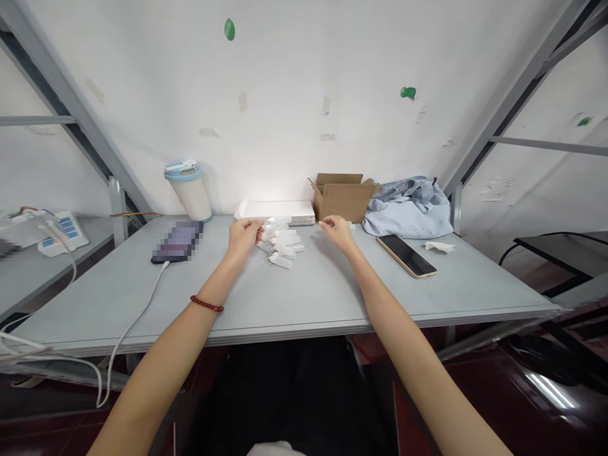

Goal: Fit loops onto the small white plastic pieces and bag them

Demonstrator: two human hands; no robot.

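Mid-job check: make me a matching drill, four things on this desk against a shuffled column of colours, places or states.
1. Cup
2. Cardboard box
3. Small white pieces
4. Cloth

A. Loosely heaped beside the left hand
B. Pale blue and crumpled
C. Pale body, blue lid
D. Brown, flaps open

Pairs: 1-C, 2-D, 3-A, 4-B

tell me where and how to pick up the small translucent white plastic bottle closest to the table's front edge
Pinch the small translucent white plastic bottle mid-body, probably from the near right: it lies on its side, its long body offers opposite faces, and the other bottles crowd its far side. The thin loop at its left end looks flimsier.
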